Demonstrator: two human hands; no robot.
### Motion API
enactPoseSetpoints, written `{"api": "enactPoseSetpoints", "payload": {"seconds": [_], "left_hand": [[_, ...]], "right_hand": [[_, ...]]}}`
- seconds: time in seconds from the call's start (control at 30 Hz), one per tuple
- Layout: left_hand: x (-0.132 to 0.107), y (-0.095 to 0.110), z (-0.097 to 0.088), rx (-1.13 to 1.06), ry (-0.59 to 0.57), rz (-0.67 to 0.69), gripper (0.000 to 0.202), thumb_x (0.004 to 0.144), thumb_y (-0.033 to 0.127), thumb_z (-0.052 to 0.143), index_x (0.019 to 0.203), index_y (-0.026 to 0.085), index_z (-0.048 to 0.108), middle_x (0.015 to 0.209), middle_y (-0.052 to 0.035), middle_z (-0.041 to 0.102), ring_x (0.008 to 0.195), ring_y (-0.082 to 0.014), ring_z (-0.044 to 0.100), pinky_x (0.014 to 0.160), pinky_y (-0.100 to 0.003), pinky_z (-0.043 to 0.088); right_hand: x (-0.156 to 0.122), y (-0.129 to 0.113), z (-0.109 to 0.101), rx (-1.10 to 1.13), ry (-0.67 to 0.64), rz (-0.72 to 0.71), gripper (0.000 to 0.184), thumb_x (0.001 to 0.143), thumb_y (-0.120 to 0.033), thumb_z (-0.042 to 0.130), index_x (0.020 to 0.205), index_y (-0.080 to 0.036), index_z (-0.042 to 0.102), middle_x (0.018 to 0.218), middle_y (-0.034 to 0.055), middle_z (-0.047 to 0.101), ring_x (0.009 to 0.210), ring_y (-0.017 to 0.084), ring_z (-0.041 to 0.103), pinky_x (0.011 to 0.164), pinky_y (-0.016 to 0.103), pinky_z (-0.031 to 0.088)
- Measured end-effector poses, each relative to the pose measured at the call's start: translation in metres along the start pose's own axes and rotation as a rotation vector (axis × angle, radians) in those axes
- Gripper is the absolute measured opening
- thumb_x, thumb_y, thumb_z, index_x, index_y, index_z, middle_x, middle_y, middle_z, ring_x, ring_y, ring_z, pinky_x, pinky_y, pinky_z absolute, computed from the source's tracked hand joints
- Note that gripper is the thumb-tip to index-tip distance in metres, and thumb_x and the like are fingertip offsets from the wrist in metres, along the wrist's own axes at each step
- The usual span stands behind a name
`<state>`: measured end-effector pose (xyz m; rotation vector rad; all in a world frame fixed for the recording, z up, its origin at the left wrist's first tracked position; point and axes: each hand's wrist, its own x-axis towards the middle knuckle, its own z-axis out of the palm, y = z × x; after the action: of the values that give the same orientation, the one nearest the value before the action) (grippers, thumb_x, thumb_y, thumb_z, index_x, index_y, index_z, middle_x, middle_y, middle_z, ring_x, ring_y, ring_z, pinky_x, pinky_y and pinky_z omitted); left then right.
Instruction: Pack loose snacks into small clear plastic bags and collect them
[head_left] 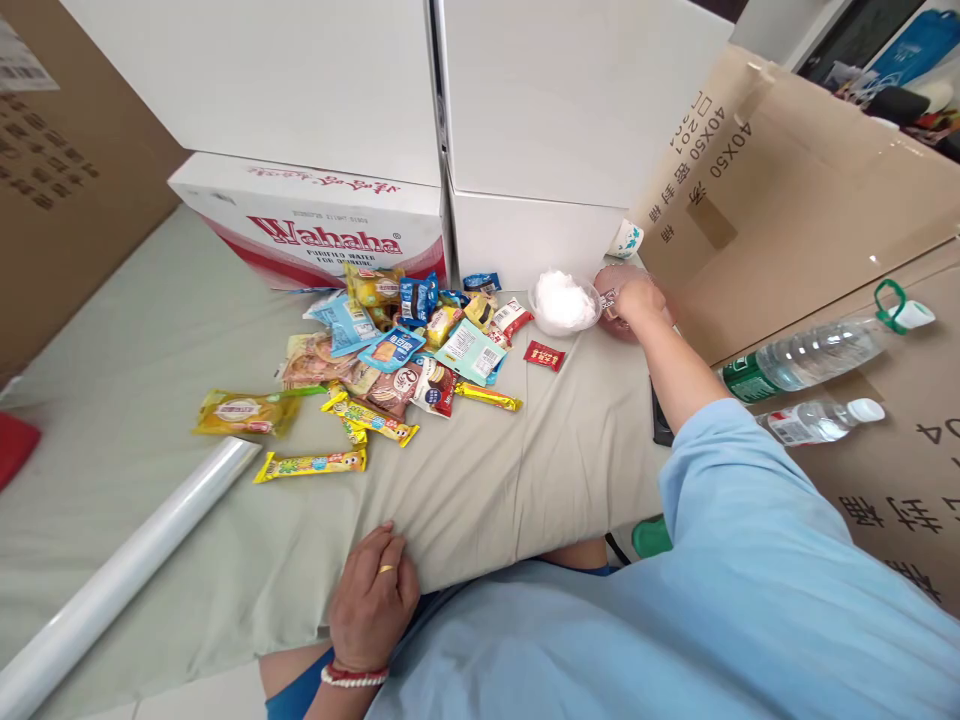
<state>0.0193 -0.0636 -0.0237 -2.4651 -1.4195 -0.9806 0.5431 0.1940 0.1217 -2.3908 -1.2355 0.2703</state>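
Observation:
My left hand (373, 598) rests on the near edge of the grey-green cloth (150, 400), fingers curled down, holding nothing I can see. My right hand (637, 298) reaches far across and closes on a pinkish round container (613, 290) at the back right. Beside it stands a clear bowl (564, 303) filled with white material. A heap of snack packets (397, 350) lies mid-table, with a small red sachet (544, 355) apart from it and yellow bars (311, 464) nearer me.
White boxes and a Wahaha carton (315, 225) wall off the back. A cardboard box (787, 180) stands at right, with two water bottles (817, 355) lying on another box. A clear film roll (112, 580) lies at front left. A dark phone (661, 425) sits under my right arm.

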Motion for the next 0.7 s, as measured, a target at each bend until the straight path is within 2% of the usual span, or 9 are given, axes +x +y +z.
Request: {"api": "enactPoseSetpoints", "payload": {"seconds": [0.1, 0.13, 0.23, 0.3, 0.33, 0.47, 0.57, 0.63, 0.7], "left_hand": [[-0.002, -0.001, 0.001, -0.006, -0.004, 0.008, 0.027, 0.084, 0.003, 0.062, 0.105, 0.021, 0.062, 0.107, -0.0111, 0.073, 0.104, -0.0260, 0.073, 0.089, -0.039, 0.060], [-0.002, -0.001, 0.001, -0.012, -0.002, 0.005, 0.028, 0.084, 0.003, 0.062, 0.106, 0.021, 0.063, 0.107, -0.0110, 0.073, 0.104, -0.0260, 0.073, 0.089, -0.039, 0.060], [-0.002, 0.000, 0.002, -0.036, 0.010, -0.013, 0.029, 0.084, 0.005, 0.061, 0.106, 0.022, 0.064, 0.108, -0.0108, 0.073, 0.105, -0.0266, 0.073, 0.091, -0.039, 0.060], [-0.001, 0.001, 0.001, -0.042, 0.008, -0.020, 0.028, 0.084, 0.005, 0.060, 0.106, 0.021, 0.064, 0.107, -0.0114, 0.073, 0.106, -0.0273, 0.073, 0.092, -0.040, 0.059], [-0.001, 0.001, 0.001, -0.042, 0.001, -0.018, 0.028, 0.084, 0.004, 0.060, 0.106, 0.021, 0.064, 0.107, -0.0117, 0.073, 0.106, -0.0274, 0.073, 0.092, -0.040, 0.059], [0.001, 0.004, -0.002, -0.036, -0.013, -0.016, 0.027, 0.086, 0.004, 0.058, 0.107, 0.021, 0.062, 0.108, -0.0113, 0.072, 0.107, -0.0260, 0.072, 0.092, -0.039, 0.059], [-0.001, 0.004, -0.001, -0.043, 0.004, -0.037, 0.027, 0.086, 0.004, 0.058, 0.106, 0.022, 0.062, 0.109, -0.0107, 0.071, 0.107, -0.0253, 0.071, 0.092, -0.039, 0.058], [-0.002, 0.003, 0.001, -0.073, 0.007, -0.049, 0.026, 0.086, 0.004, 0.058, 0.104, 0.021, 0.064, 0.108, -0.0110, 0.072, 0.108, -0.0259, 0.071, 0.093, -0.039, 0.058], [-0.003, 0.002, 0.001, -0.148, 0.003, -0.085, 0.022, 0.086, 0.006, 0.059, 0.100, 0.021, 0.067, 0.107, -0.0108, 0.073, 0.108, -0.0261, 0.071, 0.093, -0.040, 0.058]], "right_hand": [[-0.009, -0.016, -0.006, -0.055, 0.078, -0.146, 0.036, 0.104, -0.028, 0.048, 0.119, -0.007, 0.072, 0.129, 0.0208, 0.065, 0.120, 0.023, 0.058, 0.102, 0.037, 0.039], [-0.013, -0.023, -0.004, -0.057, 0.061, -0.216, 0.035, 0.104, -0.029, 0.048, 0.119, -0.011, 0.074, 0.127, 0.0168, 0.068, 0.117, 0.021, 0.059, 0.101, 0.035, 0.039], [-0.026, -0.042, 0.009, -0.144, -0.092, -0.378, 0.029, 0.091, -0.034, 0.072, 0.115, -0.019, 0.077, 0.116, 0.0088, 0.074, 0.104, 0.021, 0.064, 0.093, 0.031, 0.045], [-0.032, -0.051, 0.020, -0.253, -0.173, -0.386, 0.029, 0.082, -0.027, 0.079, 0.110, -0.020, 0.078, 0.112, 0.0090, 0.076, 0.100, 0.023, 0.066, 0.087, 0.031, 0.047], [-0.035, -0.054, 0.023, -0.297, -0.186, -0.373, 0.026, 0.082, -0.023, 0.077, 0.108, -0.020, 0.079, 0.112, 0.0098, 0.077, 0.100, 0.024, 0.066, 0.086, 0.031, 0.047], [-0.041, -0.058, 0.022, -0.290, -0.068, -0.333, 0.025, 0.092, -0.017, 0.058, 0.105, -0.019, 0.079, 0.111, 0.0124, 0.077, 0.103, 0.027, 0.067, 0.088, 0.035, 0.048], [-0.041, -0.056, 0.010, -0.183, 0.022, -0.298, 0.023, 0.094, -0.017, 0.055, 0.099, -0.020, 0.077, 0.110, 0.0129, 0.077, 0.104, 0.028, 0.066, 0.093, 0.038, 0.047], [-0.042, -0.056, 0.001, 0.035, 0.050, -0.260, 0.019, 0.094, -0.016, 0.055, 0.093, -0.018, 0.074, 0.104, 0.0128, 0.075, 0.099, 0.025, 0.064, 0.093, 0.036, 0.047], [-0.045, -0.056, -0.008, 0.290, 0.076, -0.218, 0.017, 0.096, -0.018, 0.053, 0.092, -0.015, 0.070, 0.097, 0.0115, 0.072, 0.089, 0.019, 0.062, 0.086, 0.032, 0.047]]}}
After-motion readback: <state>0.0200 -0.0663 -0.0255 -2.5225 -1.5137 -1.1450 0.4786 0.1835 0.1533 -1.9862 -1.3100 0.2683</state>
